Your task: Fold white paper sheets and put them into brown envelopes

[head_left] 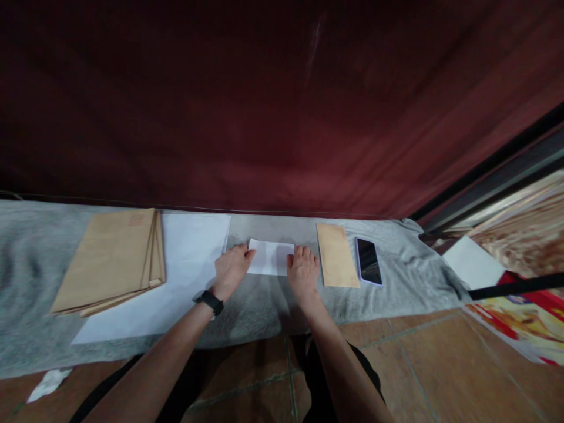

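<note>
I see a grey felt mat [264, 305] spread on the tiled floor; on it my left hand [231, 269] and right hand [303, 271] press flat, fingers together, on a small folded white paper [271, 257].

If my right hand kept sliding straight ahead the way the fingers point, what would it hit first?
The right hand points away from the body, fingertips already on the near right edge of the folded white paper. Past that lies bare grey cloth, then probably the dark red curtain, though depth is unclear.
</note>
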Tool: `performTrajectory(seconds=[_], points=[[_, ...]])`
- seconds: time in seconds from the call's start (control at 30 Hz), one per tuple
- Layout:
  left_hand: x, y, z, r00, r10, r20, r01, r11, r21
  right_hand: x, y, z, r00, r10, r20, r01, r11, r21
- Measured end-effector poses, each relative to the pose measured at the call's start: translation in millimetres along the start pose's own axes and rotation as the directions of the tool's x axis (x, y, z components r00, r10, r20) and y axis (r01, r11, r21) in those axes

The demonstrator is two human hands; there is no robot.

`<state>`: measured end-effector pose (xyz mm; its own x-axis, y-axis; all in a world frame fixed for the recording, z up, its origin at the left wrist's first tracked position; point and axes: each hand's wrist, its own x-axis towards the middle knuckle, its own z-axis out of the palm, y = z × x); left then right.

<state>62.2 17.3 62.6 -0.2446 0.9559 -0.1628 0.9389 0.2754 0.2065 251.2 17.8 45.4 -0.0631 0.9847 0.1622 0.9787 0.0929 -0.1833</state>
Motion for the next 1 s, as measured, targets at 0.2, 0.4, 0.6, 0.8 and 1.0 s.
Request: performTrajectory(seconds=[0.2, 0.4, 0.6, 0.8, 1.0], points=[[2.8, -2.8, 5.5, 1.0, 0.013, -0.015, -0.013, 1.0, 0.013, -3.7, -14.5, 9.8, 0.948, -0.318, 0.011, 0.31, 0.932, 0.187], [1.6, -1.8, 6.7, 0.999, 0.032, -0.022, -0.031, 0.999, 0.025, -12.4, -16.9, 32.4, 0.947, -0.312, 0.075, 0.301, 0.945, 0.129], [-0.8, -1.4, 6.5, 1.0, 0.011, -0.013, -0.01, 1.0, 0.024, -15.2, -15.4, 40.1, 0.955, -0.294, 0.052, 0.29, 0.954, 0.072], [-7.3, 4.1, 5.0, 0.975, 0.137, -0.174, -0.136, 0.991, 0.018, -16.1, -16.6, 39.6, 0.955, -0.292, 0.049, 0.288, 0.955, 0.066], [-10.4, 28.8, 38.0, 0.845, 0.498, -0.193, -0.528, 0.835, -0.157, -15.9, -16.6, 33.3, 0.938, -0.321, 0.13, 0.317, 0.947, 0.056]])
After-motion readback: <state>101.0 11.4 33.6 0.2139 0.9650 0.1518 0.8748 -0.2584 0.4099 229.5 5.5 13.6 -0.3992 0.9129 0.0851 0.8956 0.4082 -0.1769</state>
